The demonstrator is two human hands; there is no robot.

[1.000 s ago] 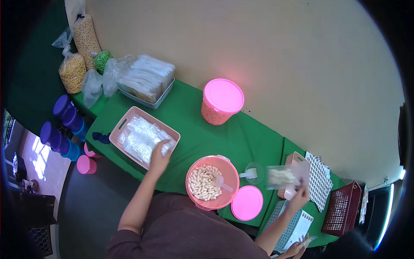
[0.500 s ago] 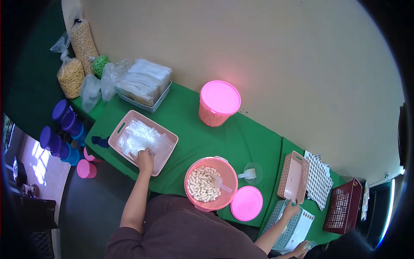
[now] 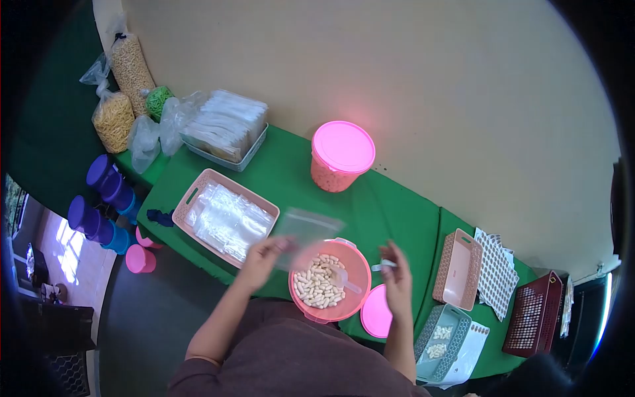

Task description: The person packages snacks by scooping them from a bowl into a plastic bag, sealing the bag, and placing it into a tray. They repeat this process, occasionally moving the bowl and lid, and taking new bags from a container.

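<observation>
A clear zip bag (image 3: pixel 311 228), smeared by motion, is pinched in my left hand (image 3: pixel 264 259) above the left rim of a pink tub (image 3: pixel 362 284). Small pale oblong pieces (image 3: pixel 317 291) fill the tub's bottom, with a clear scoop (image 3: pixel 345 280) lying on them. My right hand (image 3: pixel 397 281) is right of the tub, fingers raised and apart, over a small white-handled scoop (image 3: pixel 382 266). I see no grip on that handle. Beneath this hand lies a round pink lid (image 3: pixel 376 316), partly covered.
Clear bags lie in a pink tray (image 3: pixel 193 228) on the left. A lidded pink tub (image 3: pixel 338 165) stands behind. To the right are a pink basket (image 3: pixel 456 271), a teal basket (image 3: pixel 456 347) with filled bags, printed sheets (image 3: pixel 496 274) and a maroon basket (image 3: pixel 532 314).
My left hand has lifted a bag from the tray and moved right. My right hand has left the teal basket, where filled bags now show, and moved left to the small scoop.
</observation>
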